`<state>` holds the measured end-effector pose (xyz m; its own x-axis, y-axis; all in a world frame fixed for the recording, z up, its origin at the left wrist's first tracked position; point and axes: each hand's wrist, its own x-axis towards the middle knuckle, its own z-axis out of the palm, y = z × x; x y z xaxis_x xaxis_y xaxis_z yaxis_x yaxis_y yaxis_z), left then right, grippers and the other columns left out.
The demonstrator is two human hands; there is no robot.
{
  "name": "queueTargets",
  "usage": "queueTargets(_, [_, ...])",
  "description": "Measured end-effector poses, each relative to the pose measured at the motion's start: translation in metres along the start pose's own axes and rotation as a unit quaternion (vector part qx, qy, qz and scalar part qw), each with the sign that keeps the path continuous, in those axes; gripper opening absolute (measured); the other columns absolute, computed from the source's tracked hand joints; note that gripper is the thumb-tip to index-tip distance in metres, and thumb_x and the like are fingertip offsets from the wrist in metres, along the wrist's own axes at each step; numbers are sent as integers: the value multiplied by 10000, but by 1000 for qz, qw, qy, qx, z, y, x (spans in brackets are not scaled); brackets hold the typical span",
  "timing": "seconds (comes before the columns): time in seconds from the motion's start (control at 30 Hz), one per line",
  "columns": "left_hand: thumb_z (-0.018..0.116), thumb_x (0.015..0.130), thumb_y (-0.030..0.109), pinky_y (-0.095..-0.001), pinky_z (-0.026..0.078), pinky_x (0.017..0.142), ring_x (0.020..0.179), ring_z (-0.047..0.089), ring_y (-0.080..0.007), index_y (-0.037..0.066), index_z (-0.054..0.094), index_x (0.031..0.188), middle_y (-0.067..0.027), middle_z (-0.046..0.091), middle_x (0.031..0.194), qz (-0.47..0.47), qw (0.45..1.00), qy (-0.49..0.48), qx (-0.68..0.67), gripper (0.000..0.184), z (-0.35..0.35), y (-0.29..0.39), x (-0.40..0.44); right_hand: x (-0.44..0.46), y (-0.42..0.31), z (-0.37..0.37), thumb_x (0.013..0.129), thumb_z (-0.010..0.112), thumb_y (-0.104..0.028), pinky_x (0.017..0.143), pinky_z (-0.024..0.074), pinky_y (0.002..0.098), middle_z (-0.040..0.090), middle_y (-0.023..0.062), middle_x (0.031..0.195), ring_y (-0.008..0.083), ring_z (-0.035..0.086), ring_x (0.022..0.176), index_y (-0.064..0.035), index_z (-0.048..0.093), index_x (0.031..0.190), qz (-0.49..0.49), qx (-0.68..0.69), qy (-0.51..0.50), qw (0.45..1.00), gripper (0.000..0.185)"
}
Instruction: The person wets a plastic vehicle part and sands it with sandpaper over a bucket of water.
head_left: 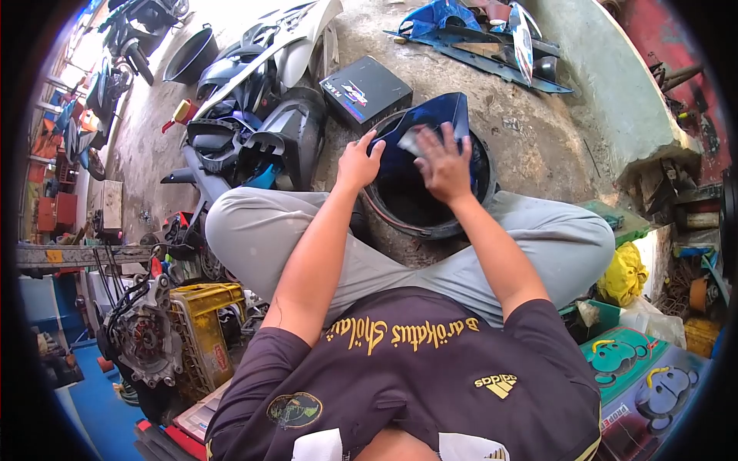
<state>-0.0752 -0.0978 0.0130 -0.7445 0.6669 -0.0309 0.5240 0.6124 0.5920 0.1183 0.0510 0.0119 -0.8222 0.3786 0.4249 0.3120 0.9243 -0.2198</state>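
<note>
A glossy dark blue plastic panel, like a motorcycle fairing piece, leans over the mouth of a round black bucket between my bent legs. My left hand grips the panel's left edge, thumb and fingers around it. Over the panel's face, my right hand presses a pale, whitish piece against the surface. Motion blurs that piece and the fingertips, so its material is unclear. The bucket's inside looks dark, and its contents cannot be made out.
A black box stands just beyond the bucket. Motorcycle body panels are piled at left, with blue panels farther off. Engine parts and a yellow crate lie at lower left. A yellow bag is beside my right knee.
</note>
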Motion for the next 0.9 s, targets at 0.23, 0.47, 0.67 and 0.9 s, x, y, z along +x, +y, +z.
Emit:
queueTargets(0.23, [549,1054,546,-510,505,1048,1221,647,-460,256,623,1472,-289,680,1269,-13,1000,-19,-2,513,-7,7,-3,0,-12,3,1024,604,-481,1184,196,725,475,40,1653,444,274,1574,-146,587,1512,69,-42,23,996,592])
queueTargets(0.47, [562,1045,549,-518,505,1048,1207,649,-462,254,613,1483,-284,671,1268,-6,1000,-18,-9,531,-6,4,-2,13,4,-3,1026,600,-493,1177,191,741,533,1,1610,410,292,1575,-186,623,1483,92,-39,33,994,551])
queueTargets(0.67, [559,1050,544,-499,493,1065,1230,642,-452,256,619,1478,-278,677,1278,-17,1000,-18,-7,520,-7,8,-3,-4,-24,-1,981,656,-526,1192,187,716,511,31,1627,406,283,1583,-140,640,1461,-5,14,-13,1000,615])
queueTargets(0.9, [563,1048,540,-503,493,1063,1230,640,-453,259,619,1478,-284,675,1276,-9,1000,-17,-7,517,-7,6,-2,7,3,6,1003,624,-528,1173,216,741,472,13,1655,409,273,1585,-166,579,1523,152,-58,42,986,635])
